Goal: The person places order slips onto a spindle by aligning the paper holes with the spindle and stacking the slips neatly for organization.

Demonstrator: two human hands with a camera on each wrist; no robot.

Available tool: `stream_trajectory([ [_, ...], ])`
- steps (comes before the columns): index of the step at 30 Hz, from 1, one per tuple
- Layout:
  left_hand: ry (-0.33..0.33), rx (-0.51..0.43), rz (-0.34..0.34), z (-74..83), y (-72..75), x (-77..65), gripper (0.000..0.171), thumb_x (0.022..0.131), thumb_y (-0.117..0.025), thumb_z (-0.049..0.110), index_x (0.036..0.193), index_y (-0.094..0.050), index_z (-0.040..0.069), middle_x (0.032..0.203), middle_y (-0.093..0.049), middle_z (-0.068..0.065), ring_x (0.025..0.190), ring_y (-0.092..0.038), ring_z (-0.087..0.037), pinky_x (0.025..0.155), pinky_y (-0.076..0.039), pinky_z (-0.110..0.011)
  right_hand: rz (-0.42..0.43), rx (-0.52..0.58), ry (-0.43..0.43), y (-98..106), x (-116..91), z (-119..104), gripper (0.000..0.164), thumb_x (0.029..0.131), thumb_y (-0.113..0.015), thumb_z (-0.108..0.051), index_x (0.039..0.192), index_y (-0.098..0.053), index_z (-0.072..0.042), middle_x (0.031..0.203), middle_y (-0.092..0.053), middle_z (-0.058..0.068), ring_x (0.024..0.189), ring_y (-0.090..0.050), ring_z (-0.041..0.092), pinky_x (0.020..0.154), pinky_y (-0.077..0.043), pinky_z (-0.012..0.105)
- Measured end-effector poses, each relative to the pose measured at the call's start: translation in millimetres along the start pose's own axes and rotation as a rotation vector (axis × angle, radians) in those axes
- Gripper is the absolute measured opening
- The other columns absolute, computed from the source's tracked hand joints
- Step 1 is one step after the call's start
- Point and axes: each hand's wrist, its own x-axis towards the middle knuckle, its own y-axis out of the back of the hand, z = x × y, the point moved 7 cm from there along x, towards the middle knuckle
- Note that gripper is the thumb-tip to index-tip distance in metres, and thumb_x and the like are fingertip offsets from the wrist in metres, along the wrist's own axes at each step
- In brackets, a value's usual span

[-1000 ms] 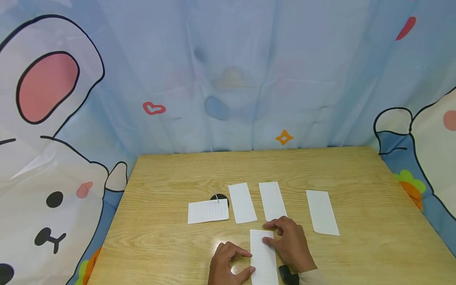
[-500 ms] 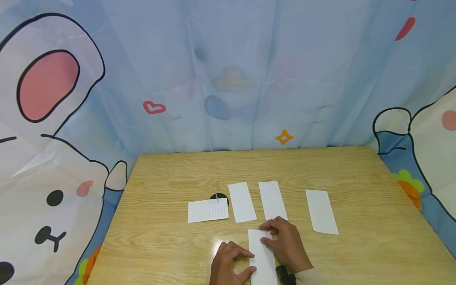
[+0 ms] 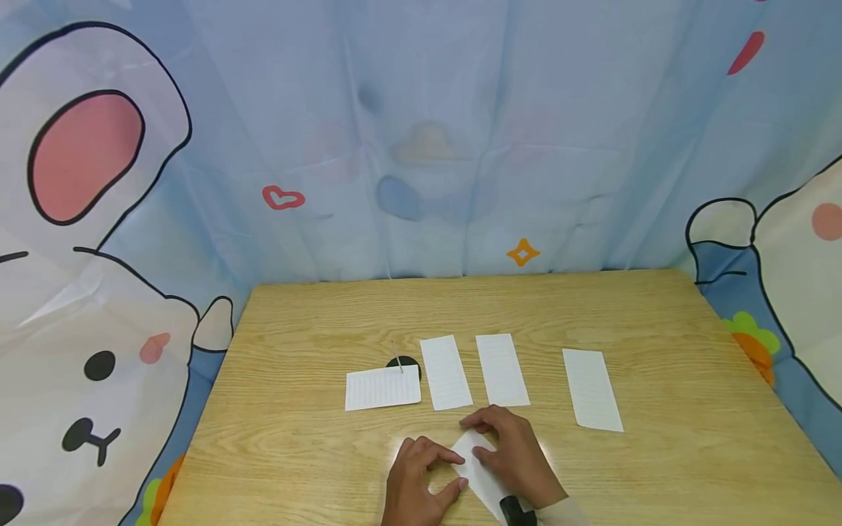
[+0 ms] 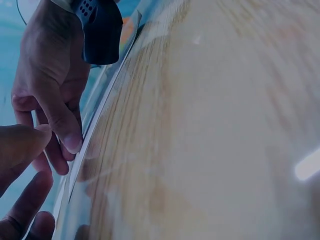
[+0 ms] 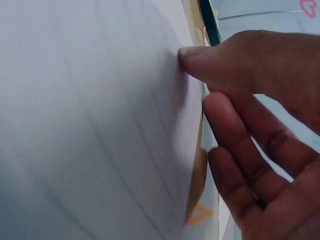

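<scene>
Turned aslant since the earlier frame, the near sheet (image 3: 480, 479) lies on the tabletop (image 3: 296, 453) between the left hand (image 3: 416, 478), fingers wide at its edge, and the right hand (image 3: 518, 459), thumb on it; whether that pinches, I cannot tell. Likely light, easily creased: take opposite edges. Beyond: four other sheets (image 3: 446, 372), one black disc (image 3: 409, 361).

No words, numbers or brands can be read. The ruled paper sheet (image 3: 479, 478) at the right hand's fingers (image 3: 490, 418) bears printed lines, as does the crosswise card (image 3: 378, 389) beyond and left of them. On the cloth backdrop (image 3: 427, 88), farther past those fingers, stand a red heart outline (image 3: 267, 196), well left, and an orange four-pointed star (image 3: 512, 253), slightly right.
</scene>
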Motion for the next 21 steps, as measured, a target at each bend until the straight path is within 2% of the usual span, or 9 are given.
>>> stream_trajectory([
  [6,0.001,0.003,0.002,0.0,0.3,2.2,0.036,0.071,-0.097,0.018,0.099,-0.078,0.032,0.091,-0.069,0.012,0.084,-0.048,-0.003,0.075,-0.043,-0.015,-0.04,0.002,0.101,-4,-3,-7,0.052,0.073,-0.089,0.011,0.107,-0.078,-0.026,0.108,-0.076,-0.016,0.104,-0.074,0.011,0.095,-0.06,0.035],
  [9,0.007,0.011,-0.002,-0.5,0.4,3.6,0.037,0.071,-0.097,0.018,0.1,-0.078,0.033,0.091,-0.07,0.011,0.084,-0.049,-0.004,0.076,-0.042,-0.015,-0.03,-0.003,0.13,-4,-5,-8,0.051,0.073,-0.091,0.008,0.109,-0.078,-0.026,0.109,-0.078,-0.016,0.107,-0.074,0.012,0.097,-0.06,0.038],
  [16,0.007,0.028,-0.014,-0.3,0.8,8.2,0.037,0.072,-0.096,0.019,0.101,-0.079,0.034,0.092,-0.07,0.012,0.084,-0.05,-0.005,0.077,-0.044,-0.017,0.059,-0.019,0.057,10,-14,2,0.051,0.07,-0.097,-0.002,0.108,-0.079,-0.032,0.108,-0.075,-0.023,0.109,-0.072,0.009,0.1,-0.058,0.041],
  [21,0.023,0.03,-0.044,-2.0,1.9,12.2,0.036,0.075,-0.095,0.02,0.103,-0.078,0.035,0.095,-0.071,0.014,0.087,-0.051,-0.005,0.078,-0.046,-0.02,0.109,-0.058,0.012,20,-23,11,0.052,0.068,-0.099,-0.007,0.109,-0.078,-0.032,0.108,-0.076,-0.022,0.108,-0.07,0.009,0.099,-0.058,0.042],
])
